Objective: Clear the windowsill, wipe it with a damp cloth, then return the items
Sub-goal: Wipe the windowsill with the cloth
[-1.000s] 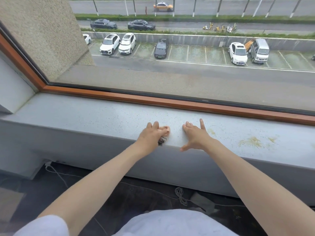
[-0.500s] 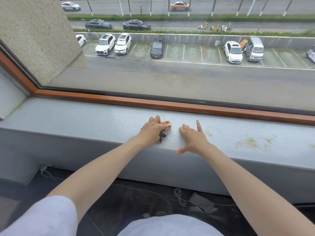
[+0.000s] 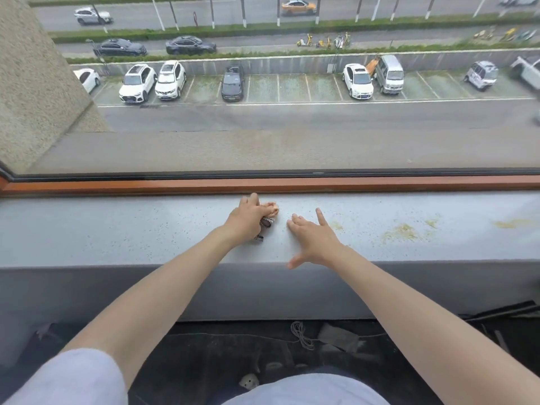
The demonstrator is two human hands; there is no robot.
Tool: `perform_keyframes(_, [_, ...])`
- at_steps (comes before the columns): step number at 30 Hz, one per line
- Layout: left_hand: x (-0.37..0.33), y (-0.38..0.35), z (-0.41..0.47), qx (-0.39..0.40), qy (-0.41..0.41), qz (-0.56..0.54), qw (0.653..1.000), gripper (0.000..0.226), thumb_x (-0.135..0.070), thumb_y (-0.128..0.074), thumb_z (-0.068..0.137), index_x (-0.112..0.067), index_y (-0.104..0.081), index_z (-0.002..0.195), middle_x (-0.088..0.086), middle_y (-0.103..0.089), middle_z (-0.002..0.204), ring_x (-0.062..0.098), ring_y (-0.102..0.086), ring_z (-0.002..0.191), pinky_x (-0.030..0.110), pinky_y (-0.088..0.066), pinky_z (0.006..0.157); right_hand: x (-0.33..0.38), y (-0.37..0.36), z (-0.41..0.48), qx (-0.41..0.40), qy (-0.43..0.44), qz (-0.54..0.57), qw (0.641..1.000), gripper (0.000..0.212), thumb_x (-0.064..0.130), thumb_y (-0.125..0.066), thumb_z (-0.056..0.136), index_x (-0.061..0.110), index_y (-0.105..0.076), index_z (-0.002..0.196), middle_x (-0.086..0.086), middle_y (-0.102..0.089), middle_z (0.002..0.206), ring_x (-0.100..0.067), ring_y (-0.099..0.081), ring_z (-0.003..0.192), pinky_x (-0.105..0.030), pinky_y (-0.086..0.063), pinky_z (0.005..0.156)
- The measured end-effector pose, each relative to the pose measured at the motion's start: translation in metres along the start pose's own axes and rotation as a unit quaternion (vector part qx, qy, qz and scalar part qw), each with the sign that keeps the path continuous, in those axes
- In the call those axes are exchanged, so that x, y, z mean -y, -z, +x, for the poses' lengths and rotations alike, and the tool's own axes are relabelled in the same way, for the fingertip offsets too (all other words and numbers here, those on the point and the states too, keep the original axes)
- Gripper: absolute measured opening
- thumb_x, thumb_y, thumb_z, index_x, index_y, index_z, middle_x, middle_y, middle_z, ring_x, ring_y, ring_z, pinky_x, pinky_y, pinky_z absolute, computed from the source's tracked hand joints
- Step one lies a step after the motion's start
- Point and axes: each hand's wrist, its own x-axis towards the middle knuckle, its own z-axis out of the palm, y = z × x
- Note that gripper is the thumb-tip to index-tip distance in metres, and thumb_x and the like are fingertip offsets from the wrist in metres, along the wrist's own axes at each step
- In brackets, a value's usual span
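Both arms reach fwd over the windowsill (image 3: 117, 229). L hand (image 3: 248, 217) is curled tight round a bunched cloth (image 3: 270, 209), knuckles up, holding it on the sill near the window frame (image 3: 380, 182). Most of the cloth is hidden under the fingers; only a peach bit & a patterned end show. R hand (image 3: 314, 241) lies flat just beside it, fingers spread, holding nothing. Yellowish stains (image 3: 403, 232) sit further right. Car plates outside are too small to read.
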Motion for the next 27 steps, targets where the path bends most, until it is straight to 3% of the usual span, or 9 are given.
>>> perform_keyframes(3, [0.023,-0.007,-0.033,0.022,-0.128,-0.002,0.992,0.071,0.013,-0.043,0.078,-0.030,-0.052,0.135,0.007,-0.042,0.113,0.026,-0.038,0.101,0.037,-0.042,0.080,0.004,0.001,0.001,0.007,-0.001,0.003,1.000,0.111,0.061,-0.070,0.070,0.011,-0.013,0.151,-0.009,-0.007,0.160,-0.014,-0.010,0.147,-0.048,0.015,0.114])
perform_keyframes(5, [0.044,0.000,-0.035,0.008,-0.101,0.006,0.995,0.072,0.015,-0.040,0.078,-0.029,-0.054,0.133,0.008,-0.044,0.118,0.028,-0.039,0.102,0.040,-0.043,0.080,0.008,0.000,0.002,0.009,-0.004,0.010,1.000,0.111,0.061,-0.071,0.070,0.011,-0.013,0.151,-0.008,-0.005,0.160,-0.014,-0.009,0.147,-0.048,0.015,0.114])
perform_keyframes(7, [0.053,0.009,-0.017,-0.006,-0.001,0.027,1.000,0.071,0.013,-0.038,0.081,-0.031,-0.049,0.135,0.008,-0.040,0.120,0.028,-0.037,0.103,0.036,-0.041,0.072,0.011,0.000,0.000,0.013,-0.007,0.019,1.000,0.110,0.059,-0.072,0.070,0.011,-0.015,0.150,-0.007,-0.005,0.160,-0.014,-0.007,0.147,-0.048,0.013,0.115])
perform_keyframes(10, [0.033,0.018,0.003,-0.024,0.052,0.046,0.997,0.066,0.008,-0.038,0.083,-0.030,-0.045,0.138,0.009,-0.037,0.120,0.031,-0.037,0.107,0.036,-0.042,0.071,0.012,0.001,-0.004,0.013,-0.013,0.027,0.999,0.108,0.057,-0.073,0.070,0.010,-0.016,0.150,-0.006,-0.005,0.160,-0.015,-0.007,0.148,-0.049,0.011,0.116])
perform_keyframes(16, [0.039,0.015,-0.016,0.041,-0.113,0.060,0.991,0.074,0.011,-0.040,0.080,-0.033,-0.043,0.140,0.007,-0.041,0.120,0.026,-0.038,0.105,0.034,-0.039,0.076,0.014,0.009,-0.002,0.019,-0.015,0.043,0.999,0.111,0.056,-0.072,0.071,0.012,-0.011,0.152,-0.005,-0.002,0.161,-0.015,-0.003,0.148,-0.049,0.012,0.116])
perform_keyframes(19, [0.061,0.026,-0.004,0.013,-0.051,0.053,0.997,0.072,0.010,-0.041,0.082,-0.032,-0.044,0.141,0.007,-0.039,0.116,0.025,-0.037,0.103,0.038,-0.043,0.077,0.016,0.009,-0.003,0.020,-0.019,0.044,0.999,0.110,0.055,-0.073,0.071,0.013,-0.011,0.152,-0.003,-0.001,0.161,-0.014,-0.003,0.148,-0.049,0.013,0.115])
perform_keyframes(22, [0.041,0.028,0.007,-0.014,-0.007,0.040,0.999,0.070,0.006,-0.045,0.082,-0.032,-0.043,0.140,0.009,-0.038,0.117,0.029,-0.036,0.108,0.040,-0.044,0.081,0.017,0.009,-0.005,0.023,-0.026,0.045,0.998,0.110,0.054,-0.073,0.071,0.014,-0.011,0.152,-0.003,0.000,0.161,-0.013,-0.003,0.148,-0.050,0.014,0.114])
perform_keyframes(27, [0.015,0.019,0.005,0.052,-0.129,0.040,0.989,0.071,0.008,-0.043,0.082,-0.034,-0.045,0.139,0.007,-0.039,0.114,0.027,-0.037,0.107,0.034,-0.039,0.072,0.021,0.011,-0.001,0.027,-0.029,0.040,0.998,0.117,0.055,-0.073,0.070,0.014,-0.001,0.153,-0.002,0.001,0.161,-0.012,-0.003,0.147,-0.050,0.014,0.114])
